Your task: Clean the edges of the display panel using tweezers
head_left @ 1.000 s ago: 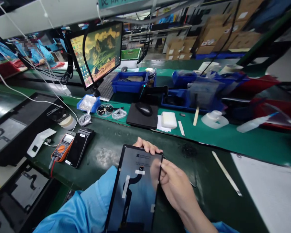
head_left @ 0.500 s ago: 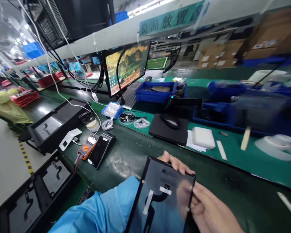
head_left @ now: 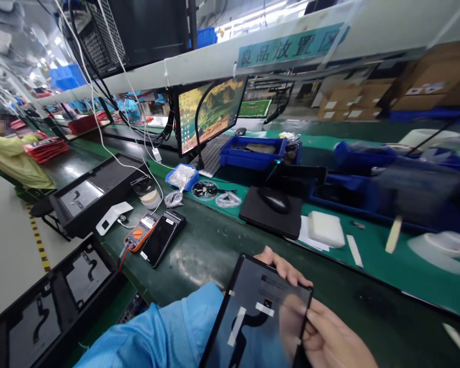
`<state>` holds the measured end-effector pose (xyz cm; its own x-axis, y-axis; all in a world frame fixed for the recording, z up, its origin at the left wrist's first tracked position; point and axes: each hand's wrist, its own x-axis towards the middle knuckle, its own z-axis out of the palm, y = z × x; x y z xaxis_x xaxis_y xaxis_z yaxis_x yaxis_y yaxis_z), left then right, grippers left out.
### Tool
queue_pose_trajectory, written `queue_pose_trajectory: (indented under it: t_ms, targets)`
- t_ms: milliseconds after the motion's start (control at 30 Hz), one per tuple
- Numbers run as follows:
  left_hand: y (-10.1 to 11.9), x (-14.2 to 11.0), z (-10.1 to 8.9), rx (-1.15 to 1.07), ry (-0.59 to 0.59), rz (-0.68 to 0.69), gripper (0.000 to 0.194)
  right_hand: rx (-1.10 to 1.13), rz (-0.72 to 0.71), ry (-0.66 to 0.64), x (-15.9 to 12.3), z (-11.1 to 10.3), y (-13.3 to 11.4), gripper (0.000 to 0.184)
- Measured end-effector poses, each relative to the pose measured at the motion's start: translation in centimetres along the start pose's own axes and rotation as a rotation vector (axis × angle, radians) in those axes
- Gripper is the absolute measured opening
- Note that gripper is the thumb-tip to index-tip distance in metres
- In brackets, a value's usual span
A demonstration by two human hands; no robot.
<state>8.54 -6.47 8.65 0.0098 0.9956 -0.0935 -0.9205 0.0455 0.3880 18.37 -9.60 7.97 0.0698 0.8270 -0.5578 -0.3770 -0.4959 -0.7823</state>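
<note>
A dark tablet panel (head_left: 253, 317) with a black flex cable and white tape strips on its back is held tilted over the green bench. My left hand (head_left: 285, 268) grips its far top edge, fingers curled over the rim, the blue sleeve running beneath. My right hand (head_left: 329, 337) pinches the panel's right edge with thumb and fingers closed on it.
An orange multimeter (head_left: 140, 237) and a black phone (head_left: 159, 247) lie to the left. Black trays (head_left: 88, 197) hold similar panels. A mouse on a black pad (head_left: 272, 209), a white block (head_left: 325, 228), blue bins (head_left: 253, 151) and a monitor (head_left: 210, 112) stand behind. A person in yellow sits at far left.
The view has swung up and to the left, so the panel and both hands sit lower and further right in the picture. Both hands keep the same hold on the panel.
</note>
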Motion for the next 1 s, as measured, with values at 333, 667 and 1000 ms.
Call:
queue_pose_trajectory:
  t_ms: [333,667,1000]
  targets:
    - [0.8,-0.7,1.6,0.008,0.072,-0.004,0.045,0.074,0.018,0.013,0.0,0.0,-0.2,0.031]
    - [1.1,-0.6,2.0,0.021,0.085,-0.040,0.051,0.093,0.043,0.059,-0.7,0.9,-1.0,0.038]
    - [0.2,-0.5,1.6,-0.081,0.090,0.024,0.042,0.087,0.041,0.039,-0.4,0.5,-0.5,0.042]
